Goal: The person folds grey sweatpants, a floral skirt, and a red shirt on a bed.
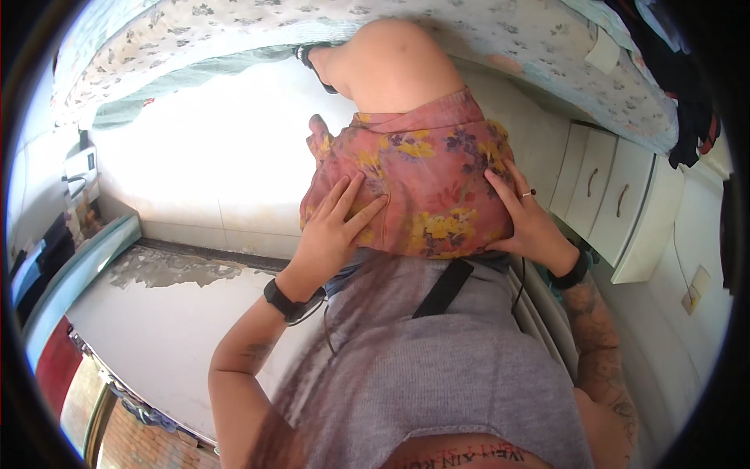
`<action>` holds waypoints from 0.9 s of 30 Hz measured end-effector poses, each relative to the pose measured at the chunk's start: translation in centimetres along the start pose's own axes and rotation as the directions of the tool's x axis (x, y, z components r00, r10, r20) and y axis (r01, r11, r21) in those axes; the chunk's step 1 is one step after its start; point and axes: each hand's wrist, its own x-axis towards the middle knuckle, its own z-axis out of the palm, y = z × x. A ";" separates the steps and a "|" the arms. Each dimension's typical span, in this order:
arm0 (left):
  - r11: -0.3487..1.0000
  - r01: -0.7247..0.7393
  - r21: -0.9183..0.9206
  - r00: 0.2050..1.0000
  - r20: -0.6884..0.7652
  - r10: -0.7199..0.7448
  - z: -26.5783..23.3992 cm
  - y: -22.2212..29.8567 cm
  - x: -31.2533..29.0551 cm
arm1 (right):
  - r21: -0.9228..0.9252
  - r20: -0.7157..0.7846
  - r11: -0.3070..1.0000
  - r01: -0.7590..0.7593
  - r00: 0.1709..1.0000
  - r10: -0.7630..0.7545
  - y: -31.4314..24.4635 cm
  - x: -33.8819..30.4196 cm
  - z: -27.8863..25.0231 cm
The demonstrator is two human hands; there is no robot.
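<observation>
A reddish-pink floral cloth (426,187), printed with yellow and purple flowers, spreads over my lap. Its far edge looks folded, and a loose corner sticks out at the left; I cannot tell what kind of garment or cloth it is. On its left side lies my left hand (332,227), fingers spread and pointing away from me. Opposite, my right hand (533,223) rests against the right side, thumb and fingers apart, a ring on one finger. Neither hand visibly pinches the fabric. Beyond the cloth my bare bent knee (402,66) shows.
A bed with a floral cover (289,23) spans the far side. At the right stands a white drawer unit (617,195) with metal handles. A white surface with a peeling patch (168,270) lies at the left. Dark clothes (691,117) hang off the bed's right end.
</observation>
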 end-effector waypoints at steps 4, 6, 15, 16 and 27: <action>0.996 -0.084 -0.015 0.985 -0.151 0.081 -0.3 -1.2 0.8 | -0.070 -0.004 0.998 0.004 1.000 -0.004 -0.2 0.0 -0.2; 0.993 -0.120 -0.012 0.965 -0.236 0.114 -0.5 -1.7 1.2 | -0.111 -0.093 0.994 -0.016 0.996 0.005 0.7 -0.2 -0.1; 0.890 0.298 -0.345 0.924 0.337 -0.179 -5.3 -0.6 2.0 | 0.153 -0.172 0.987 -0.057 0.982 0.083 1.1 -1.0 -1.6; 0.867 0.143 -0.477 0.984 0.166 -0.071 -4.8 -0.7 1.9 | 0.152 -0.173 0.987 -0.056 0.981 0.082 0.8 -1.0 -1.8; 0.997 -0.038 -0.066 0.986 -0.163 0.027 1.9 0.6 1.1 | -0.105 -0.328 0.994 0.007 0.944 -0.042 0.4 0.3 1.9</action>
